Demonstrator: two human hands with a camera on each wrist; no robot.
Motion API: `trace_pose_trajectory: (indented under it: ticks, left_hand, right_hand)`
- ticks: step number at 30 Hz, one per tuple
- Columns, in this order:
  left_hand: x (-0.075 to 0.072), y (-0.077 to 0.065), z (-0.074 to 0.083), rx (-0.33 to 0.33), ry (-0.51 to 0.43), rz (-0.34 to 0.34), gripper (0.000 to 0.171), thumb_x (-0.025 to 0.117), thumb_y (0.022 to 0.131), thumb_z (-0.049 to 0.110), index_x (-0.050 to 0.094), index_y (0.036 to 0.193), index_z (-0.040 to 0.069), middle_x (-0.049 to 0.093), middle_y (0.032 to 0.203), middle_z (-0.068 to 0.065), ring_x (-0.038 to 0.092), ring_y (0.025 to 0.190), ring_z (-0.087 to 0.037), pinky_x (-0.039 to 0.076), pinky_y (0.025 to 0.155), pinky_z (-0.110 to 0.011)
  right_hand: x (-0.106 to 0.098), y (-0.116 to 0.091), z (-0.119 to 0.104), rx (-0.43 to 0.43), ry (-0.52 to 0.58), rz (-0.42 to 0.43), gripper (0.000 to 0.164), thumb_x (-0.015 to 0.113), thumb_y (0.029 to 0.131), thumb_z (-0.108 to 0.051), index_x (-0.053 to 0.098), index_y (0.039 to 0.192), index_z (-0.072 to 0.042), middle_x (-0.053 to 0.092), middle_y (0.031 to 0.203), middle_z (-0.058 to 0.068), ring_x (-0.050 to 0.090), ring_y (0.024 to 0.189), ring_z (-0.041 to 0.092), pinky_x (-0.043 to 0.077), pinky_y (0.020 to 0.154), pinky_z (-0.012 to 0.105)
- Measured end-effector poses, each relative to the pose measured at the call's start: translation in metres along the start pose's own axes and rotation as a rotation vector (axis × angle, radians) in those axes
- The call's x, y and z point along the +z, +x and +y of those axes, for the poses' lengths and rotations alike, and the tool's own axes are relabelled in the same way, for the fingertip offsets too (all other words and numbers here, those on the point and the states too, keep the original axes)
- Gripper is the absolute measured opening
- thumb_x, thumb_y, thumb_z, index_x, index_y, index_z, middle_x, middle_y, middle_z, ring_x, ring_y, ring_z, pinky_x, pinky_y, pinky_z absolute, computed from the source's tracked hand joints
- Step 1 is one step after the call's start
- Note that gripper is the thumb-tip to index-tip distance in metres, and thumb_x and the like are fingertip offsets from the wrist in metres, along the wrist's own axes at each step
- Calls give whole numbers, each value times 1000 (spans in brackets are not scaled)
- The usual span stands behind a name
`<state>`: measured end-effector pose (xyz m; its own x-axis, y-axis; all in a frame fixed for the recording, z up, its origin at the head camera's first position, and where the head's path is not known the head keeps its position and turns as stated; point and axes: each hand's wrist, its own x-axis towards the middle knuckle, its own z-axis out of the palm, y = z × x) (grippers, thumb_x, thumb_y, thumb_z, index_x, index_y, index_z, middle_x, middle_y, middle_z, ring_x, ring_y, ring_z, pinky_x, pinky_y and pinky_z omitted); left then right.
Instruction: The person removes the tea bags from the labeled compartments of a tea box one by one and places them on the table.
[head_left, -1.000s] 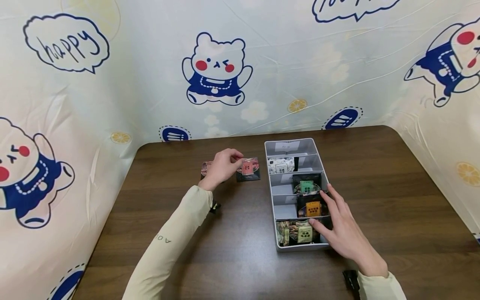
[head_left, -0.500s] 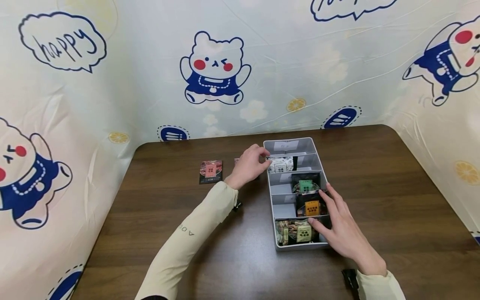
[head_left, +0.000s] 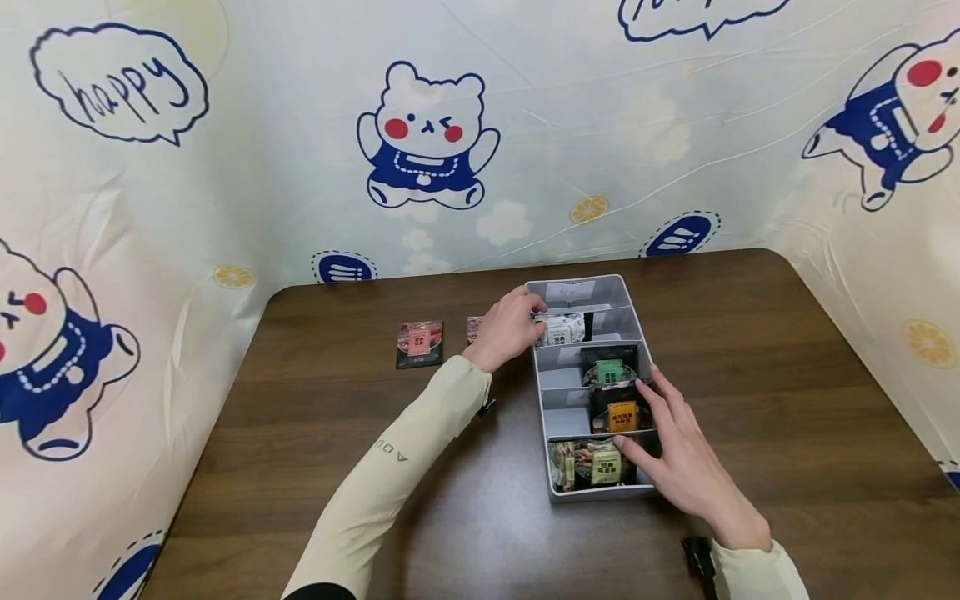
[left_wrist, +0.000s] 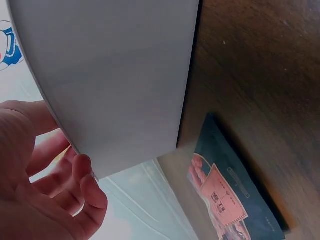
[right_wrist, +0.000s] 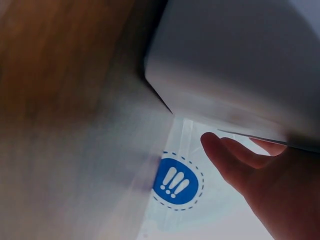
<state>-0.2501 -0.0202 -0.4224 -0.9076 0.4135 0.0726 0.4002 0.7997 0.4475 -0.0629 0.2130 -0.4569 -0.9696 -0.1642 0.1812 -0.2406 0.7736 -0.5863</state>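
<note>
A grey box (head_left: 558,498) split into compartments stands on the wooden table. My left hand (head_left: 510,327) reaches over its left rim, fingertips beside the white sachet (head_left: 562,329) in the second compartment from the back. In the left wrist view the fingers bend over the rim; the box wall hides their tips, and I cannot tell whether they pinch anything. My right hand (head_left: 686,458) rests on the right rim, fingers spread, thumb over the front compartment. Nearer me in the box lie a green-label sachet (head_left: 609,367), an orange-label sachet (head_left: 621,412) and several yellow-label sachets (head_left: 603,467).
Left of the box lies a red-label sachet (head_left: 419,343) on the table (head_left: 322,433). Another red-label sachet (left_wrist: 225,195) lies closer to the box, mostly behind my left hand in the head view. A printed cloth (head_left: 300,167) hangs behind and at both sides.
My left hand has moved right, from the nearer red-label sachet to the box's left rim, leaving both red-label sachets on the table. The right hand stays in place.
</note>
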Motion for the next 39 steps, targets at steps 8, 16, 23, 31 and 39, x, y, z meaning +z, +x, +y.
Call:
trace_pose_trajectory:
  ticks: [8, 16, 23, 31, 39]
  left_hand:
    - [1, 3, 0, -4, -3, -7, 19, 60, 92, 18, 72, 106, 13, 63, 105, -2, 62, 94, -19, 52, 82, -36]
    - [2, 2, 1, 12, -1, 6, 18, 57, 94, 19, 73, 102, 14, 63, 100, 0, 60, 87, -15, 51, 75, -34]
    - [2, 2, 0, 24, -7, 15, 19, 57, 96, 23, 73, 100, 15, 63, 97, 1, 58, 83, -13, 50, 72, -31]
    - [3, 2, -2, 37, -7, 33, 22, 55, 97, 26, 73, 103, 14, 63, 99, -1, 59, 84, -13, 51, 72, -30]
    - [3, 2, -2, 41, 5, 51, 23, 54, 98, 26, 72, 105, 14, 65, 104, -2, 62, 87, -14, 51, 72, -31]
  right_hand:
    - [0, -1, 0, 2, 6, 0, 76, 70, 88, -33, 32, 148, -7, 16, 160, 13, 27, 138, 44, 35, 97, 63]
    - [0, -2, 0, -3, 7, 5, 76, 70, 88, -32, 32, 149, -6, 16, 160, 13, 28, 138, 44, 36, 97, 63]
    - [0, -2, -1, -5, 6, 9, 76, 70, 88, -31, 32, 148, -6, 16, 160, 13, 28, 138, 44, 36, 96, 63]
    - [0, -1, 0, -3, 6, 11, 76, 70, 87, -31, 32, 148, -7, 16, 160, 13, 28, 138, 44, 36, 97, 62]
    - [0, -1, 0, -1, 9, 5, 76, 69, 88, -32, 31, 149, -7, 16, 160, 12, 28, 138, 44, 36, 97, 63]
